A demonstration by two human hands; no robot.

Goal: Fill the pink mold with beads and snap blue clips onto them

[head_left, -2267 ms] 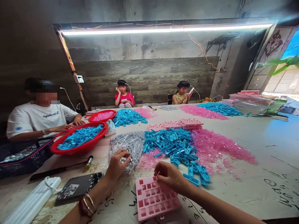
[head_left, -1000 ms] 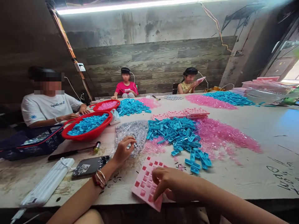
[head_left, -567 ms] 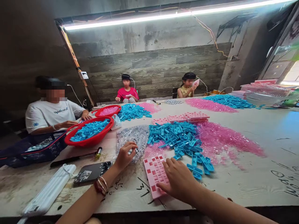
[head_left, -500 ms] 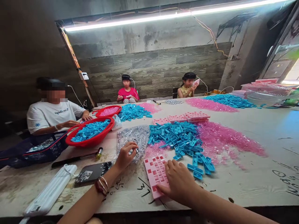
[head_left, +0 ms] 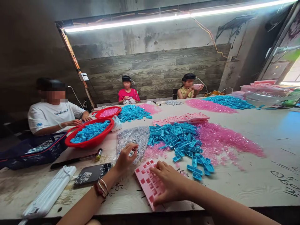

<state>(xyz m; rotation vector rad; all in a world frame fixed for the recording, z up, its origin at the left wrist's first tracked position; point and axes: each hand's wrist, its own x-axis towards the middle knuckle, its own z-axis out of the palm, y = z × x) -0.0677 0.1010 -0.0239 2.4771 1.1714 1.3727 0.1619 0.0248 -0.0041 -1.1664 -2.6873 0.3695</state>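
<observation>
My right hand (head_left: 172, 181) is laid over a pink plastic tray with square holes (head_left: 143, 175), its thumb at the near edge and its fingers across the top. The tray lies tilted to the left near the table's front edge. Above the near side of a clear plastic bag of small grey-white pieces (head_left: 142, 134), my left hand (head_left: 125, 157) is closed in a pinch. Whatever lies between its fingertips is too small to name. Just beyond the tray are a heap of blue plastic pieces (head_left: 174, 134) and a spread of clear pink bits (head_left: 225, 139).
Left of me lie a phone (head_left: 92, 175), a white power strip (head_left: 50, 190) and a dark-handled tool (head_left: 75, 160). A red basket of blue pieces (head_left: 87, 145) stands farther back. Stacked pink trays (head_left: 197, 117) sit behind the heap. Three people sit around the table.
My right hand has drawn the pink tray left and toward me, turning it slightly. The left hand stays pinched by the bag. One person across the table has lowered a pink tray.
</observation>
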